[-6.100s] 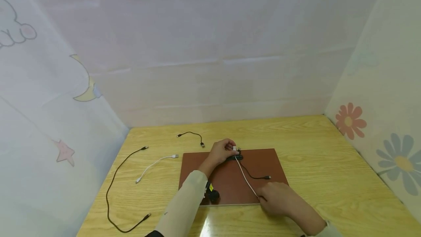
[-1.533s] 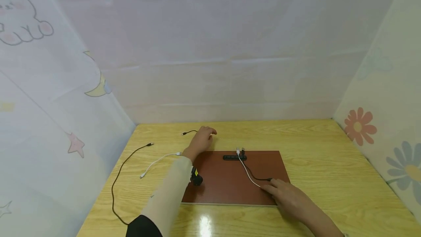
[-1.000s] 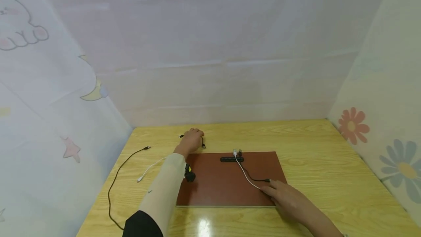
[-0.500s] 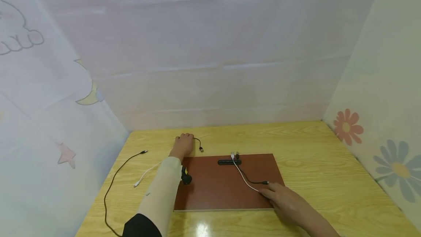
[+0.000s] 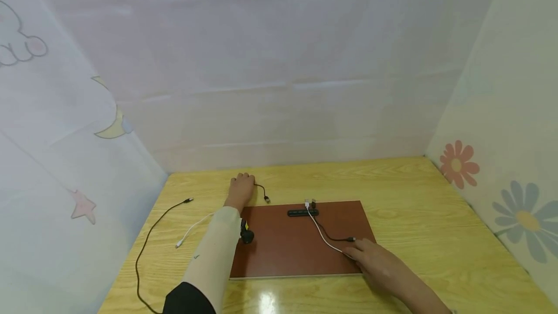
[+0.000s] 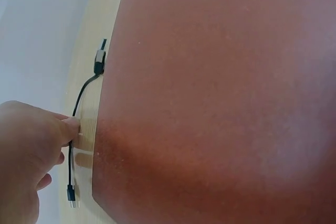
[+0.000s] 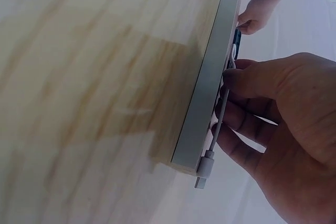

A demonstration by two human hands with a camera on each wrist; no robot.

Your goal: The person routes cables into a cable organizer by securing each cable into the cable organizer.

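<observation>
At the table's back left, my left hand (image 5: 241,190) pinches a short black USB cable (image 6: 80,98) between thumb and fingers. One plug points towards the board, the other shows below the hand in the left wrist view. My right hand (image 5: 377,265) is at the brown board's front right corner. Its thumb and fingers hold a white USB cable (image 7: 223,111) near its lower plug. The white cable runs back to a black cable clip strip (image 5: 298,212) on the brown board (image 5: 279,251). Beside it, a second black cable (image 5: 333,238) also runs from the strip.
On the left of the wooden table (image 5: 436,217) lie a long black cable (image 5: 146,241) and a short white cable (image 5: 192,227), partly hidden by the left sleeve. A black wrist camera (image 5: 247,235) sits at the left wrist. Printed cloth walls (image 5: 283,86) stand around the table.
My left hand has left the clip strip, where the white cable now sits, and moved back left, taking hold of the short black cable. My right hand stays near the board's front right corner.
</observation>
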